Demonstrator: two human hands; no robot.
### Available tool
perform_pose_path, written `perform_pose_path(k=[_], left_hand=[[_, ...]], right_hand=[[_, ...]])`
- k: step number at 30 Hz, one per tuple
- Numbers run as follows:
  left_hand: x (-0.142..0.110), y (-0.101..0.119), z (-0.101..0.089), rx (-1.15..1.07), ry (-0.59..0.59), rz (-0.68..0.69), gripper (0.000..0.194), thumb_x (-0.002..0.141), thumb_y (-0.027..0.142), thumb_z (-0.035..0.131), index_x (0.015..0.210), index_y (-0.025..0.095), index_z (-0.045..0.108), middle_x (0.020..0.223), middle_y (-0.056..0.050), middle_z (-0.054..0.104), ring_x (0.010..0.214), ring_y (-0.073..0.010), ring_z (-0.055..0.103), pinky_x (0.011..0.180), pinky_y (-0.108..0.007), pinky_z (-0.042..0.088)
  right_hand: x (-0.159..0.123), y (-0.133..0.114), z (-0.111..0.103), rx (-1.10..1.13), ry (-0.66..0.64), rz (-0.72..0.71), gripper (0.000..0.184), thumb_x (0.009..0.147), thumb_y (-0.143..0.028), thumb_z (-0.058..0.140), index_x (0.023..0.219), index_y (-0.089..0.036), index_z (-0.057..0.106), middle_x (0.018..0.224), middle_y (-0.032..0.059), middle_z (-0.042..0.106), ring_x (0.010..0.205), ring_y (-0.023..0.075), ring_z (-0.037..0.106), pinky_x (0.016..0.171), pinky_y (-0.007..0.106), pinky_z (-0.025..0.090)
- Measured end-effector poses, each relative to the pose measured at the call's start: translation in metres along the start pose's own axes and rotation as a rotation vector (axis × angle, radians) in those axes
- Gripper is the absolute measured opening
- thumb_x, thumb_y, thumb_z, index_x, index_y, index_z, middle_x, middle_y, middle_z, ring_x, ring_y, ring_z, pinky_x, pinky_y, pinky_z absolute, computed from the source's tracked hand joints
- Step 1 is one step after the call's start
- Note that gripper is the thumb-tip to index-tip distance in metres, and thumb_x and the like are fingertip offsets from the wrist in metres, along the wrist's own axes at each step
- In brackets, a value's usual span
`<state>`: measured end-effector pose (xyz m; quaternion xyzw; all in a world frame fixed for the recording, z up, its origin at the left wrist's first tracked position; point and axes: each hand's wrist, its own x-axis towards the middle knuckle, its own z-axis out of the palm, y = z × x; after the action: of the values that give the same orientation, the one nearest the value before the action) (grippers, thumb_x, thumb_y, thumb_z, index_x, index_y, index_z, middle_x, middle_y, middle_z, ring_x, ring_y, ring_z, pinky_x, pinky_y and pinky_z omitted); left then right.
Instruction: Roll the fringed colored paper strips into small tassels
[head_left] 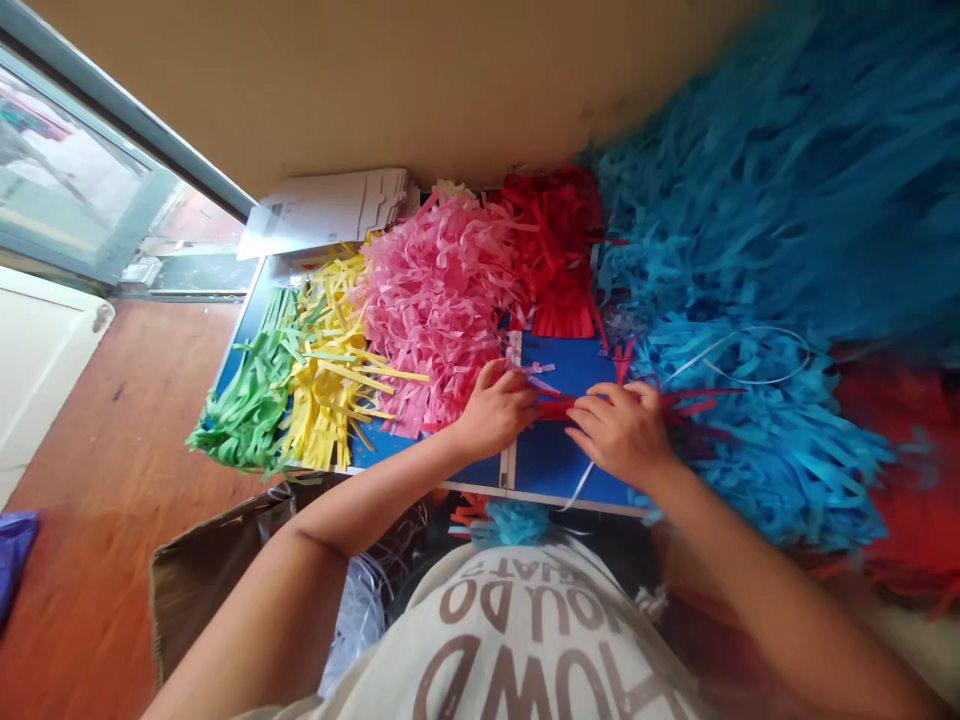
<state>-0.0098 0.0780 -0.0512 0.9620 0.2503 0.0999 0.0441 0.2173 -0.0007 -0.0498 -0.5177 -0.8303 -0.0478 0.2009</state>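
Note:
A strip of red fringed paper (pixel 553 409) stretches between my two hands, just above the blue tabletop (pixel 559 455). My left hand (pixel 501 408) is closed on its left end, beside the pink paper fringe pile (pixel 442 290). At the other end my right hand (pixel 624 428) grips the strip, with its fingers curled over it. Loose red strands stick out past my right hand towards the blue paper fringe pile (pixel 780 440). A thin white ribbon (pixel 581 487) hangs over the table's front edge below my right hand, and a loop of white string lies on the blue pile.
Green fringe (pixel 259 395) and yellow fringe (pixel 326 370) lie at the table's left end. Red fringe (pixel 559 250) sits at the back, near a stack of white sheets (pixel 330 210). A cardboard box (pixel 217 570) stands below the front edge. More blue fringe rises at right.

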Motion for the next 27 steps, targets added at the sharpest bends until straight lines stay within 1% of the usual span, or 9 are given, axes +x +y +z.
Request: perform_pose_path(k=[3, 7, 10, 13, 16, 19, 21, 24, 27], left_hand=[[0.004, 0.005, -0.001, 0.038, 0.005, 0.035, 0.019, 0.091, 0.031, 0.056, 0.094, 0.026, 0.074, 0.091, -0.003, 0.073, 0.111, -0.0267, 0.056, 0.117, -0.055, 0.020], [0.008, 0.015, 0.005, 0.099, 0.113, 0.018, 0.019, 0.090, 0.031, 0.056, 0.086, 0.022, 0.073, 0.085, -0.005, 0.071, 0.107, -0.0268, 0.058, 0.116, -0.055, 0.022], [0.006, 0.018, 0.010, 0.139, 0.179, -0.007, 0.019, 0.092, 0.023, 0.054, 0.081, 0.022, 0.069, 0.081, -0.002, 0.070, 0.103, -0.0238, 0.060, 0.113, -0.053, 0.023], [-0.001, 0.016, 0.012, 0.176, 0.243, -0.009, 0.020, 0.095, 0.023, 0.055, 0.081, 0.024, 0.069, 0.083, -0.001, 0.071, 0.099, -0.0219, 0.060, 0.111, -0.050, 0.024], [-0.011, 0.012, 0.013, 0.178, 0.289, 0.030, 0.018, 0.096, 0.027, 0.057, 0.087, 0.027, 0.072, 0.086, 0.001, 0.073, 0.097, -0.0202, 0.060, 0.109, -0.048, 0.024], [-0.021, 0.007, 0.014, 0.131, 0.263, 0.000, 0.017, 0.097, 0.028, 0.057, 0.096, 0.030, 0.074, 0.095, 0.001, 0.075, 0.101, -0.0206, 0.059, 0.108, -0.047, 0.024], [-0.025, 0.004, 0.014, 0.071, 0.208, -0.045, 0.018, 0.097, 0.029, 0.057, 0.101, 0.032, 0.074, 0.101, 0.001, 0.075, 0.104, -0.0211, 0.059, 0.107, -0.047, 0.025], [-0.026, 0.000, 0.014, -0.056, 0.190, -0.128, 0.016, 0.095, 0.035, 0.061, 0.092, 0.034, 0.076, 0.094, 0.002, 0.076, 0.100, -0.0207, 0.059, 0.103, -0.046, 0.028], [-0.022, -0.002, 0.011, -0.167, 0.180, -0.226, 0.022, 0.093, 0.042, 0.062, 0.081, 0.029, 0.075, 0.089, 0.002, 0.076, 0.093, -0.0193, 0.059, 0.097, -0.044, 0.032]], right_hand=[[0.002, 0.001, 0.004, -0.013, -0.026, -0.082, 0.013, 0.095, -0.018, 0.058, 0.086, -0.021, 0.068, 0.085, -0.0001, 0.073, 0.099, 0.0194, 0.056, 0.091, 0.042, 0.025], [0.005, 0.005, 0.007, 0.043, 0.026, -0.010, 0.017, 0.093, -0.018, 0.060, 0.078, -0.021, 0.067, 0.081, -0.0006, 0.073, 0.091, 0.0178, 0.057, 0.088, 0.040, 0.025], [0.006, 0.000, 0.004, 0.026, 0.034, 0.051, 0.010, 0.092, -0.021, 0.062, 0.083, -0.020, 0.068, 0.087, 0.0016, 0.074, 0.092, 0.0194, 0.057, 0.089, 0.041, 0.025], [0.003, -0.006, 0.004, -0.060, 0.025, 0.010, 0.012, 0.094, -0.019, 0.060, 0.085, -0.019, 0.068, 0.087, 0.0025, 0.073, 0.092, 0.0201, 0.056, 0.088, 0.041, 0.026], [-0.005, -0.003, 0.008, -0.067, 0.078, -0.018, 0.018, 0.095, -0.015, 0.058, 0.082, -0.021, 0.069, 0.081, -0.0005, 0.073, 0.088, 0.0178, 0.055, 0.085, 0.039, 0.027], [-0.015, 0.005, 0.012, 0.005, 0.121, 0.004, 0.015, 0.095, -0.018, 0.062, 0.088, -0.025, 0.073, 0.087, -0.0028, 0.075, 0.088, 0.0167, 0.056, 0.083, 0.038, 0.027], [-0.020, 0.011, 0.013, 0.083, 0.121, 0.065, 0.013, 0.092, -0.023, 0.067, 0.081, -0.025, 0.073, 0.086, -0.0027, 0.074, 0.087, 0.0170, 0.057, 0.082, 0.037, 0.029], [-0.023, 0.019, 0.016, 0.197, 0.089, 0.163, 0.019, 0.088, -0.029, 0.072, 0.070, -0.024, 0.071, 0.082, -0.0008, 0.072, 0.085, 0.0180, 0.057, 0.079, 0.037, 0.031], [-0.024, 0.025, 0.019, 0.249, 0.064, 0.206, 0.017, 0.090, -0.030, 0.069, 0.074, -0.024, 0.073, 0.084, 0.0007, 0.071, 0.085, 0.0187, 0.058, 0.076, 0.036, 0.033]])
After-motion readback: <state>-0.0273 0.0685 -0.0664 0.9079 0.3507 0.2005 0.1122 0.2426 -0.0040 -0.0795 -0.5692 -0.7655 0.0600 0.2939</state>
